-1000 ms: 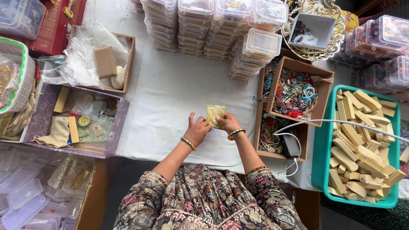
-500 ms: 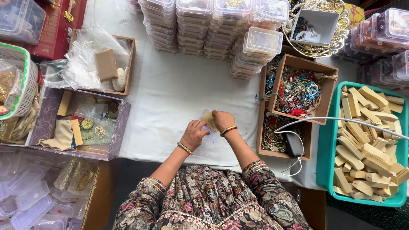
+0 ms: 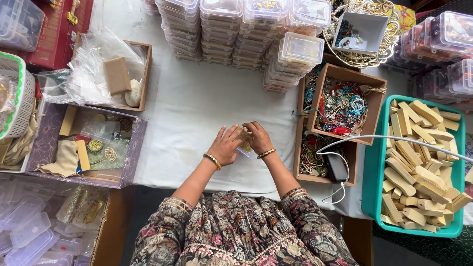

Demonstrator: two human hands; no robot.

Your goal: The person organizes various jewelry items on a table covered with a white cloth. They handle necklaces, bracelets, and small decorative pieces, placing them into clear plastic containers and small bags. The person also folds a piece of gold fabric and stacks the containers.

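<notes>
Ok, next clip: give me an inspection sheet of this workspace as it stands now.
Surface: table under a white cloth, bare in the middle.
Job's things: small clear pouch with a yellowish item, pressed on the cloth.
Clutter: stacks of clear lidded boxes; cardboard box of tangled jewellery; teal basket of tan wooden pieces; purple tray; box of plastic bags.
Grips: left hand and right hand both on the pouch; whether either grip is closed cannot be told.
Cables: white cable crossing the basket to a dark device.
Surroundings: more clear boxes at floor level.
</notes>
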